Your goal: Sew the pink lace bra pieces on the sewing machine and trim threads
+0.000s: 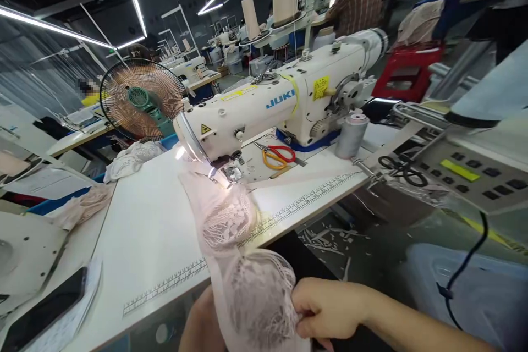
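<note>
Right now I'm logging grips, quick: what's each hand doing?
Left hand: mostly hidden behind the pink lace garment; grip cannot be told.
Right hand: closed, pinching the pink lace garment.

A white JUKI industrial sewing machine [284, 100] stands on the white bench [144, 231], with red-and-yellow-handled scissors [277, 156] and a grey thread spool [351, 135] lying just beside its base. A printed measuring tape strip [247, 236] runs along the bench's near edge, and a black phone [43, 311] lies at its left corner. Behind the bench stand a copper-grilled electric fan [141, 99] and a heap of white lace fabric [131, 159]; a grey control panel with black buttons [470, 173] sits to the right.
</note>
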`<action>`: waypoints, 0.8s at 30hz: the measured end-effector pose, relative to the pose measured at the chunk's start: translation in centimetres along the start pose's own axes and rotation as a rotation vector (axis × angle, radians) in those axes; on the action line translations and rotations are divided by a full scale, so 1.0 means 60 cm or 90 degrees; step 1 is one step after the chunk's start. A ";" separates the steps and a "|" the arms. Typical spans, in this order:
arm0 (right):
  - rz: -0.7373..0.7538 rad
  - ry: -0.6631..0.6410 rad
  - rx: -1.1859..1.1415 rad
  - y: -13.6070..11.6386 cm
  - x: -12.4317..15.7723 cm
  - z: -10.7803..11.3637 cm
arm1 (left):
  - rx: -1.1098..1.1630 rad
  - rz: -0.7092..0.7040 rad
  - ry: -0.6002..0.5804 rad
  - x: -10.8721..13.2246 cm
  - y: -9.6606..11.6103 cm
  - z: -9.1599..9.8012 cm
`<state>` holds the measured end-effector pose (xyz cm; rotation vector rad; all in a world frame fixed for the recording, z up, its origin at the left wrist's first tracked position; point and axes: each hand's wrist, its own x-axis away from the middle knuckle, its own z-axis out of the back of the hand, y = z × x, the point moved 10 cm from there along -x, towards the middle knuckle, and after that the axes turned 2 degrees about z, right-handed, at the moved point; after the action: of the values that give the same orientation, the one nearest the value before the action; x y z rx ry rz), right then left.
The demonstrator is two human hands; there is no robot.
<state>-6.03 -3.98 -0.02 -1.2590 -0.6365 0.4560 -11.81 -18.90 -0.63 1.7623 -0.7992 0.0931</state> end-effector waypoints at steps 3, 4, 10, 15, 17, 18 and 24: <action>-0.013 0.043 0.107 0.008 0.015 0.024 | 0.061 0.033 0.034 -0.017 -0.009 -0.035; -0.012 0.067 0.131 0.012 0.020 0.037 | 0.068 0.058 0.042 -0.018 -0.019 -0.045; 0.097 0.120 -0.220 0.037 0.008 0.063 | 0.142 0.100 -0.050 -0.015 -0.101 -0.117; -0.039 0.215 -0.444 0.087 -0.013 0.040 | -0.203 0.093 -0.119 -0.025 -0.107 -0.113; -0.080 0.280 -0.391 0.098 -0.001 0.048 | -0.557 0.044 -0.195 -0.013 -0.061 -0.110; -0.088 0.305 -0.359 0.100 0.008 0.054 | -0.731 0.063 -0.242 -0.002 -0.043 -0.106; -0.104 0.319 -0.234 0.100 0.044 0.057 | -1.026 -0.158 -0.236 -0.035 0.176 -0.160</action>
<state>-6.20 1.71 -4.72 -1.5801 -0.3959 -0.1248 -16.13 -10.87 10.53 0.2960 -0.5589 -0.8437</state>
